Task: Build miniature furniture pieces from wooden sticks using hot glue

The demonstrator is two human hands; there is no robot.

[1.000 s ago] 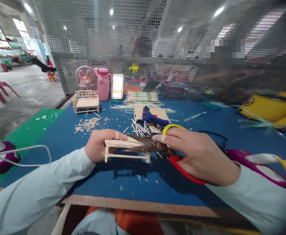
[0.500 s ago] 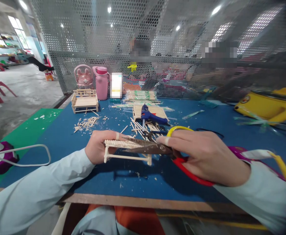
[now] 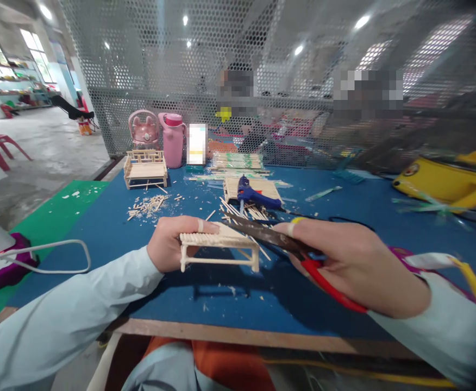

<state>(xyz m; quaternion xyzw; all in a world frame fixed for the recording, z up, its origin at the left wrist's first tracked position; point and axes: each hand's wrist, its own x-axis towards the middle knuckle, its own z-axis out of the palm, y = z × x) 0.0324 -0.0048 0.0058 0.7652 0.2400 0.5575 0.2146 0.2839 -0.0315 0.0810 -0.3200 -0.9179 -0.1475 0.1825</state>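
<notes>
My left hand (image 3: 171, 241) is closed around the left end of a miniature wooden table (image 3: 219, 251) made of thin sticks, raised above the blue work surface. My right hand (image 3: 344, 258) grips a pair of scissors (image 3: 276, 237) with red and yellow handles. The dark blades reach left to the small table's right rear part and look nearly together; whether they touch it I cannot tell. A band of tape wraps a finger or thumb on each hand. Behind the blades lie loose sticks (image 3: 258, 213) and a blue glue gun (image 3: 258, 196) on a flat stick panel (image 3: 230, 190).
A miniature stick bench (image 3: 146, 171) stands at the back left, near a pink bottle (image 3: 173, 142) and cut stick scraps (image 3: 146, 206). Bundled sticks (image 3: 238, 161) lie behind. A yellow container (image 3: 437, 182) sits right, a purple power strip (image 3: 7, 263) left. Perforated metal mesh (image 3: 140, 60) closes off the back.
The scissor blades have lifted off the front of the miniature table and moved up and back, closer together. The view has shifted slightly, and the left hand keeps its grip.
</notes>
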